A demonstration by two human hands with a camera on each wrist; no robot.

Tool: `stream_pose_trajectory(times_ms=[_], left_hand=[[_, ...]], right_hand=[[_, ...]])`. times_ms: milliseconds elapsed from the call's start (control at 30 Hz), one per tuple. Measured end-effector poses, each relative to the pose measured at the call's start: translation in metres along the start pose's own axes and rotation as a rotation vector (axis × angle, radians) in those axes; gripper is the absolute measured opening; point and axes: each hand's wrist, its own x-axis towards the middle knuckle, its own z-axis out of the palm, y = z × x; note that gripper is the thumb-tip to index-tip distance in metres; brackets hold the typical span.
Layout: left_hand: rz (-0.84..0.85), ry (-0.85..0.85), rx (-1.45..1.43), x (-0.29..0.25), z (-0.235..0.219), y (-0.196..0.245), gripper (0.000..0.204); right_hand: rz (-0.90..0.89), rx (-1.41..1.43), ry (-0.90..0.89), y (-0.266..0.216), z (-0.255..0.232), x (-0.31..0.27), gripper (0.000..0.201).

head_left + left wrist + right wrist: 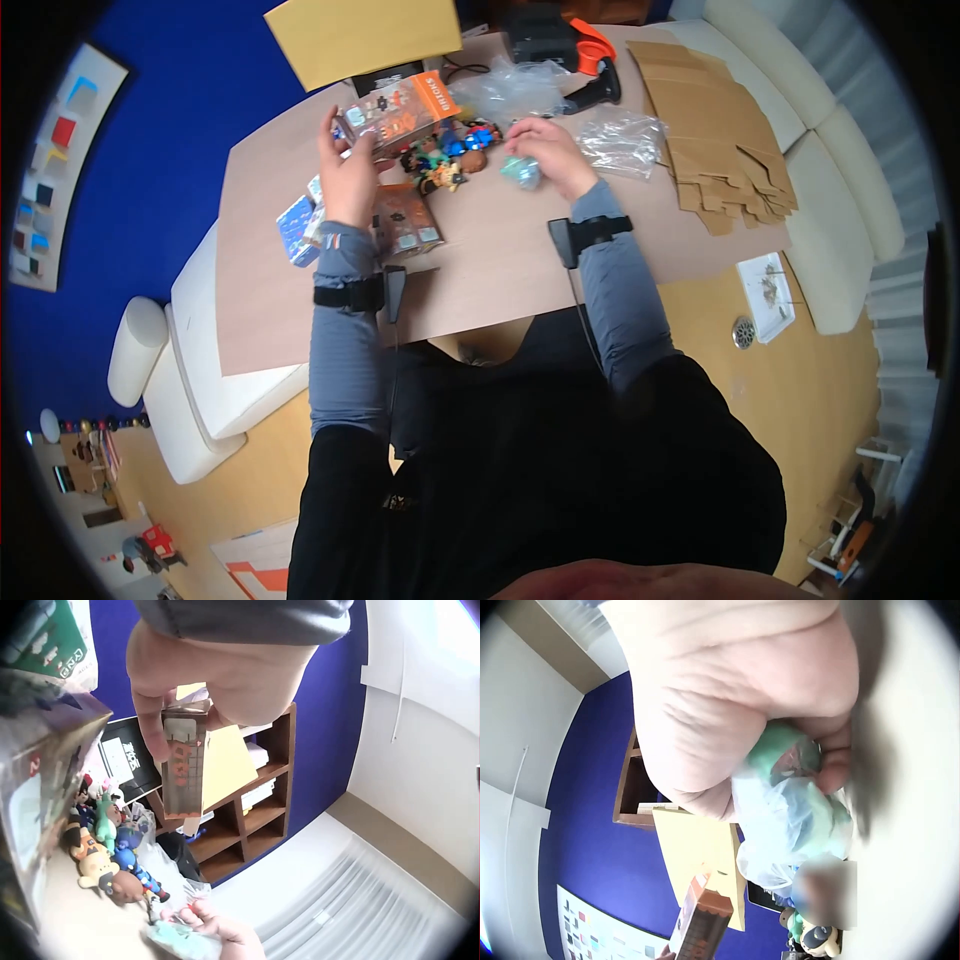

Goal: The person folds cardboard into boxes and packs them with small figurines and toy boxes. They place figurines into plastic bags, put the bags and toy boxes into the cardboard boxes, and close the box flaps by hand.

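My left hand grips a brick-toy box with an orange "BRICKS" end, raised over the table's left part. In the left wrist view, thumb and fingers pinch this box by its sides. My right hand holds a mint-green item near the tabletop. The right wrist view shows thin clear plastic around the mint-green item; the wrapping hides its shape. Between the hands lies a group of small toy figures, among them a blue one and a tan bear-like one.
A second brick-toy box and a blue-and-white pack lie by my left wrist. Clear plastic bags are behind the figures, more plastic to the right. Flattened cardboard covers the right edge. A yellow panel stands at the back.
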Motion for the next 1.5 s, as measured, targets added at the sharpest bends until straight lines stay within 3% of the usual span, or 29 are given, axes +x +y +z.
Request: stream_pose_trajectory(times_ms=[133, 200, 300, 367, 433, 467, 533, 633, 700, 767, 833, 900, 967, 1000, 1033, 1100, 1233, 1300, 1400, 1500], left_hand=[[-0.014, -0.008, -0.008, -0.013, 0.014, 0.001, 0.046], [-0.006, 0.020, -0.055, -0.021, 0.021, 0.003, 0.035], [-0.039, 0.017, 0.143, -0.027, 0.026, 0.006, 0.037], [-0.051, 0.024, 0.062, -0.034, 0.033, 0.001, 0.035], [0.071, -0.015, 0.210, -0.033, 0.035, -0.017, 0.037], [0.038, -0.018, 0.245, -0.042, 0.041, -0.008, 0.041], [0.135, -0.026, 0.418, -0.049, 0.049, -0.012, 0.045], [0.315, -0.103, 0.488, -0.068, 0.063, -0.011, 0.046], [0.284, -0.183, 0.479, -0.078, 0.068, -0.011, 0.043], [0.309, -0.296, 0.511, -0.083, 0.069, -0.009, 0.040], [0.238, -0.382, 0.368, -0.085, 0.067, -0.010, 0.030], [0.440, -0.241, 0.490, -0.085, 0.053, -0.011, 0.029], [0.470, -0.091, 0.685, -0.086, 0.029, -0.002, 0.029], [0.374, -0.048, 0.795, -0.085, 0.016, 0.007, 0.032], [0.392, 0.017, 0.900, -0.085, 0.000, 0.000, 0.036], [0.294, 0.084, 1.005, -0.085, -0.023, -0.004, 0.043], [0.185, 0.032, 1.112, -0.095, -0.041, -0.003, 0.050], [0.062, -0.036, 1.228, -0.103, -0.037, 0.008, 0.057], [0.163, -0.031, 1.350, -0.112, -0.034, 0.004, 0.061], [0.104, -0.073, 1.379, -0.112, -0.027, 0.011, 0.065]], right_hand=[[-0.001, -0.027, -0.083, 0.003, 0.012, -0.003, 0.023], [-0.083, -0.072, -0.175, 0.008, 0.017, -0.001, 0.021], [-0.151, -0.193, -0.150, 0.004, 0.021, -0.003, 0.018], [-0.185, -0.309, -0.094, 0.000, 0.021, -0.006, 0.016], [-0.079, -0.095, -0.017, -0.003, 0.022, -0.005, 0.026], [-0.080, -0.102, -0.023, -0.005, 0.025, -0.006, 0.026], [-0.263, 0.057, 0.031, -0.006, 0.033, -0.013, 0.041], [-0.344, -0.006, 0.093, -0.007, 0.049, -0.034, 0.052], [-0.316, -0.015, 0.042, -0.017, 0.050, -0.047, 0.055], [-0.210, 0.217, 0.105, -0.029, 0.048, -0.055, 0.058], [-0.233, 0.283, 0.070, -0.035, 0.031, -0.057, 0.059], [-0.274, 0.110, 0.130, -0.046, 0.007, -0.070, 0.057], [-0.232, -0.044, 0.136, -0.052, -0.029, -0.081, 0.053], [-0.190, -0.198, 0.156, -0.054, -0.047, -0.088, 0.050], [-0.188, -0.202, 0.152, -0.055, -0.063, -0.093, 0.050], [0.068, -0.466, 0.157, -0.059, -0.092, -0.100, 0.043], [0.167, -0.563, 0.152, -0.051, -0.127, -0.095, 0.044], [0.143, -0.789, 0.152, -0.052, -0.131, -0.092, 0.044], [0.102, -0.811, 0.161, -0.048, -0.134, -0.079, 0.043], [0.123, -0.834, 0.130, -0.050, -0.137, -0.069, 0.042]])
